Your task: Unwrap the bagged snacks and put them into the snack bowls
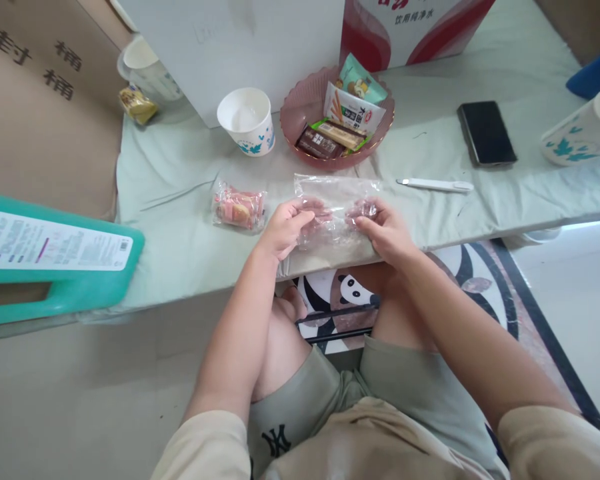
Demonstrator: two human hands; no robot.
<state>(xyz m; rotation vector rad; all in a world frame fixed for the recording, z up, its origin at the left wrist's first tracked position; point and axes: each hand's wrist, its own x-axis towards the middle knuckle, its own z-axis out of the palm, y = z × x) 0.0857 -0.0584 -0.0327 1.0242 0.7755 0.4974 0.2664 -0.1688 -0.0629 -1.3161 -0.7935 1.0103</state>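
Note:
A clear plastic bag [336,193] lies flat on the pale green tablecloth [180,220] near the table's front edge. My left hand [284,227] pinches the bag's left side and my right hand [386,230] grips its right side. A small wrapped pink snack [239,207] lies just left of my left hand, not touched. Behind the bag stands a pink bowl [300,107] holding several snack packets.
A white paper cup [247,120] stands left of the bowl, a white pen-like tool [435,185] and a black phone [486,132] to the right, another cup [583,133] at far right. A teal container [55,267] juts in at left. Boxes stand behind.

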